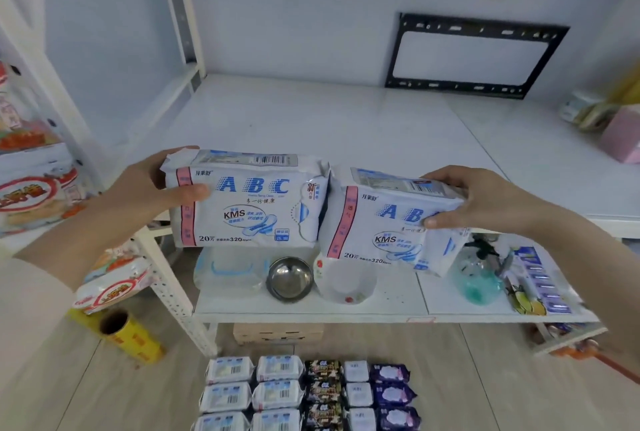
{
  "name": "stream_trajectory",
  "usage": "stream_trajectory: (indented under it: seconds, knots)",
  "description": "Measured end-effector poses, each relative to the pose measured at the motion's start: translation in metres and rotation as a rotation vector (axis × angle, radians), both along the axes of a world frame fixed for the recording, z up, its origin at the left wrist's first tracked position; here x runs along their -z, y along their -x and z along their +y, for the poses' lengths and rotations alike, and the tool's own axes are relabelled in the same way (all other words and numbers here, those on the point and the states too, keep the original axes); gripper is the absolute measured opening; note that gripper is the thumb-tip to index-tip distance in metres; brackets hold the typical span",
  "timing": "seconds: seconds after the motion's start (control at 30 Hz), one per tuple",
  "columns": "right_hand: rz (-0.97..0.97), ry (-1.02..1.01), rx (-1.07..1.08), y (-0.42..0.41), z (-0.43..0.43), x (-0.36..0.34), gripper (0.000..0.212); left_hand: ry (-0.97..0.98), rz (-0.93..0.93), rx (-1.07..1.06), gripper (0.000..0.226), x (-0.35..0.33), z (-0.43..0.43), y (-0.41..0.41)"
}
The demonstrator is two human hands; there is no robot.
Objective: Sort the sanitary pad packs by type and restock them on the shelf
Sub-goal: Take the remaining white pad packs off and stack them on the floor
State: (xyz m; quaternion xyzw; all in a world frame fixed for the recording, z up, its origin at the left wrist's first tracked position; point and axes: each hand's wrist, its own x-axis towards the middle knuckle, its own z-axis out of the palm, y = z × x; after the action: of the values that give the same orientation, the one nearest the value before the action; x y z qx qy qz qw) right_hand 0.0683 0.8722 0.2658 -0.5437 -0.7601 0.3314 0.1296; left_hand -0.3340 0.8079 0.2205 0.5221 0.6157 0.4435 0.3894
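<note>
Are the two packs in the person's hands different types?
No: the pack in the left hand and the pack in the right hand both show the same white ABC KMS 320mm print.

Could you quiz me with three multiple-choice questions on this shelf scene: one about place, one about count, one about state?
1. Where is the steel bowl?
A. lower shelf
B. floor
C. upper shelf

2. How many packs are being held?
A. one
B. two
C. four

3. What state is the upper shelf in, ahead of the hands?
A. full
B. bare
C. covered by a cloth

Answers:
1 A, it sits beside the white cup.
2 B, the left hand grips the left pack and the right hand grips the right pack.
3 B, only white board shows there.
</note>
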Motion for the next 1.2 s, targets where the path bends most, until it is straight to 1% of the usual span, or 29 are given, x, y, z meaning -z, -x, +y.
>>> stream_trajectory:
  seconds: [0.1,0.17,0.3,0.37,0.43,0.63,0.73,0.8,0.87,0.9,0.97,1.03,1.07,1.13,1.2]
  knots:
    - [0.005,0.011,0.001,-0.001,0.02,-0.003,0.059,-0.021,-0.026,-0.035,0.049,-0.001,0.015,-0.005]
    - [0.016,0.013,-0.005,-0.002,0.032,-0.003,0.056,-0.024,-0.048,-0.036,0.051,-0.002,0.023,-0.005]
    - [0.017,0.021,-0.021,0.001,0.048,-0.003,0.055,0.013,-0.091,0.02,0.077,-0.003,0.038,0.0]
    - [0.014,0.024,-0.017,0.003,0.053,-0.003,0.063,0.03,-0.109,0.044,0.094,-0.001,0.047,0.004]
    - [0.006,0.034,-0.013,0.005,0.058,-0.005,0.07,0.037,-0.127,0.072,0.102,-0.001,0.057,0.008]
    - [-0.013,-0.002,0.038,0.017,0.081,-0.003,0.089,0.009,-0.232,0.107,0.099,0.012,0.097,0.025]
    - [0.0,-0.027,0.044,0.031,0.1,0.004,0.08,-0.042,-0.307,0.094,0.107,0.024,0.119,0.034]
    - [-0.008,-0.033,0.049,0.042,0.118,0.005,0.077,-0.078,-0.335,0.097,0.1,0.031,0.136,0.038]
    - [-0.027,-0.051,0.052,0.051,0.14,0.004,0.079,-0.114,-0.355,0.089,0.083,0.033,0.159,0.045]
    - [-0.037,-0.07,0.052,0.057,0.152,0.003,0.081,-0.138,-0.357,0.085,0.082,0.033,0.17,0.049]
    - [-0.046,-0.127,0.042,0.068,0.179,0.004,0.084,-0.176,-0.348,0.091,0.087,0.032,0.193,0.058]
    - [-0.029,-0.168,0.032,0.078,0.205,0.009,0.074,-0.218,-0.333,0.091,0.081,0.031,0.215,0.068]
    - [-0.028,-0.186,0.022,0.083,0.217,0.013,0.07,-0.239,-0.32,0.098,0.082,0.031,0.225,0.072]
    - [-0.041,-0.224,0.006,0.093,0.24,0.02,0.071,-0.266,-0.263,0.115,0.092,0.033,0.242,0.083]
    - [-0.052,-0.235,-0.006,0.102,0.26,0.027,0.076,-0.262,-0.224,0.121,0.096,0.035,0.256,0.092]
